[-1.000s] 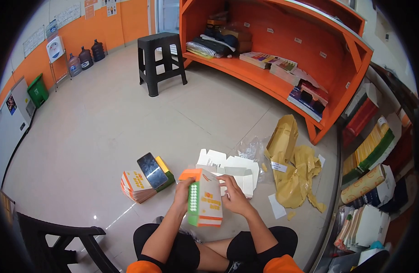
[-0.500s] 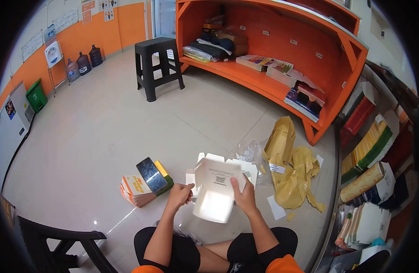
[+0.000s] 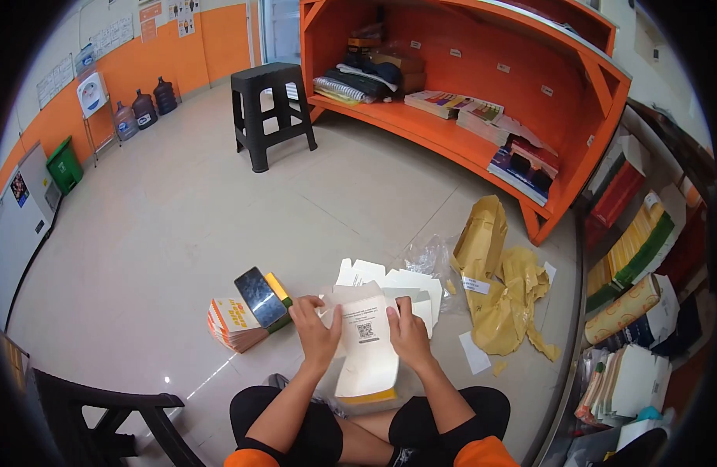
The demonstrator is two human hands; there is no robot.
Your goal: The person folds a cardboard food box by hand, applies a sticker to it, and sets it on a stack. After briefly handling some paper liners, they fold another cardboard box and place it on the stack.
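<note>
A white cardboard box (image 3: pixel 364 357) stands partly folded between my hands, its printed inside and QR code facing me. My left hand (image 3: pixel 317 335) pinches the box's left edge, thumb inside. The right edge is in my right hand (image 3: pixel 410 336), its fingers closed on the card. A strip of yellow shows at the box's lower edge. Behind it, more flat white cardboard pieces (image 3: pixel 421 286) lie on the floor. Left of my left hand, a dark phone (image 3: pixel 260 296) rests on a yellow and green item (image 3: pixel 279 286), beside a fanned stack of orange-and-white printed pieces (image 3: pixel 232 324).
Torn brown wrapping paper (image 3: pixel 495 311) and clear plastic (image 3: pixel 428 261) lie to the right. An orange shelf (image 3: pixel 421 128) and black stool (image 3: pixel 269 113) stand ahead. Books (image 3: pixel 631 381) fill the right side; a black chair (image 3: pixel 101 401) is at lower left.
My left hand has moved up and forward along the box's left edge and now pinches it with the thumb inside. The box has turned and its lower panel tilted, exposing yellow below.
</note>
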